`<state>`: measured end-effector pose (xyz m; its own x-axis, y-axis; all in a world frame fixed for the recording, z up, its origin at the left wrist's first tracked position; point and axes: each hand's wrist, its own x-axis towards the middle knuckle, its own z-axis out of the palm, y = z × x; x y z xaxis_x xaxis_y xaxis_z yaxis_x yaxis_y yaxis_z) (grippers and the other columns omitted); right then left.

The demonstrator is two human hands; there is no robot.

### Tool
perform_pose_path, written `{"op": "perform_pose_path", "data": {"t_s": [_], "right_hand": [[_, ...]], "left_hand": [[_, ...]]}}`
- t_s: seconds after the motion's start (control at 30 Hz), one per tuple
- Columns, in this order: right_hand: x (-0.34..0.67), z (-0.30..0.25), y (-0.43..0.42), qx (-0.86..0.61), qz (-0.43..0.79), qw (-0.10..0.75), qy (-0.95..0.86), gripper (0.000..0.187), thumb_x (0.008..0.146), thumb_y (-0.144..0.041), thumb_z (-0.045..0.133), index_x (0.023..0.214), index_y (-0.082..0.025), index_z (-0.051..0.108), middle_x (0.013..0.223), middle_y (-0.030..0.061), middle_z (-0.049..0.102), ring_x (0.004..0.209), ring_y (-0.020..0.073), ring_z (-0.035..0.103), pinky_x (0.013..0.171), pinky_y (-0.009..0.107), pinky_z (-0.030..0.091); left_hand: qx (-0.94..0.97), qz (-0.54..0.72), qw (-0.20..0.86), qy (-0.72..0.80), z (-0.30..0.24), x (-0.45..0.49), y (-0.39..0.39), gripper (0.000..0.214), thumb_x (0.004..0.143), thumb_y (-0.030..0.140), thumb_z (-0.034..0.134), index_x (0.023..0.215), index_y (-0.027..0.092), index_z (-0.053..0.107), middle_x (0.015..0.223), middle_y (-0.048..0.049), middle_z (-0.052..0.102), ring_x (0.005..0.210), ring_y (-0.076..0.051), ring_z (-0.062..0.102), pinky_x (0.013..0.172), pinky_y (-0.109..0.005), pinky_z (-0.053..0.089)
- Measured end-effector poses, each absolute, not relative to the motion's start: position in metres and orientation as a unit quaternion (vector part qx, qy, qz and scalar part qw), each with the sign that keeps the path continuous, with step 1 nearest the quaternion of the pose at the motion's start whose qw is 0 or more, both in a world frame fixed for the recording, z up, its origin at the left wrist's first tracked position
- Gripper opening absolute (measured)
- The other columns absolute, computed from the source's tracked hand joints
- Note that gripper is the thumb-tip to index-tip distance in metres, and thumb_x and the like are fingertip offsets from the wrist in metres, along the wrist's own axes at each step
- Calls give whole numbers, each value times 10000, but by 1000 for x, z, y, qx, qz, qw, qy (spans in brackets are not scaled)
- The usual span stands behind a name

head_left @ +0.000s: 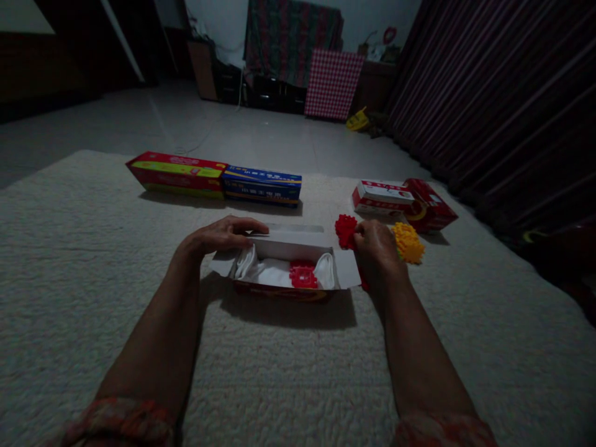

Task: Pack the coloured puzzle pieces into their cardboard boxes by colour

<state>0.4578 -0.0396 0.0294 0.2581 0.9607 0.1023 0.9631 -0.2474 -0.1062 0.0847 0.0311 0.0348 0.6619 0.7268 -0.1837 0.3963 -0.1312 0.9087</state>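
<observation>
An open cardboard box [279, 290] sits in front of me, flaps spread out. Folded white cloth [272, 273] lines it, and a red toothed plastic piece [303, 275] lies on the cloth. My left hand [226, 234] grips the box at its back left corner, fingers behind the rim and thumb at the inner side. To the right of the box, my right hand [379, 247] is closed on a red plastic gear [345, 231]. A yellow plastic gear [408, 243] shows just beyond that hand. Another bit of red shows under the right wrist, mostly hidden.
A red-and-yellow long box [179, 177] and a blue box [262, 186] lie end to end at the back left. A white-and-red box [382, 197] and a red box [433, 208] lie back right. A pale quilted mat [288, 385] covers the floor; dark curtains [484, 93] hang right.
</observation>
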Motion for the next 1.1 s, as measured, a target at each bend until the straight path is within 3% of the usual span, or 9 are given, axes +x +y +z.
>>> {"op": "perform_pose_path", "data": {"t_s": [0.23, 0.5, 1.1], "right_hand": [[410, 96, -65, -692, -26, 213, -689, 216, 937, -253, 566, 1052, -176, 731, 1100, 132, 714, 1001, 258, 645, 894, 370, 472], [295, 82, -79, -537, 102, 25, -837, 193, 957, -198, 541, 1021, -170, 721, 1042, 120, 713, 822, 201, 631, 685, 297, 421], [288, 59, -64, -511, 117, -39, -851, 276, 896, -119, 510, 1028, -163, 748, 992, 136, 750, 845, 245, 682, 700, 319, 437]], "left_hand": [[733, 165, 553, 362, 32, 83, 32, 529, 691, 271, 758, 1217, 215, 729, 1280, -76, 720, 1186, -278, 628, 1019, -392, 471], [724, 175, 582, 327, 27, 82, 35, 535, 701, 278, 773, 1223, 179, 713, 1190, -87, 742, 1061, -248, 662, 927, -356, 504], [723, 179, 585, 321, 25, 81, 37, 542, 683, 268, 776, 1214, 182, 711, 1239, -81, 731, 1112, -258, 659, 941, -359, 501]]}}
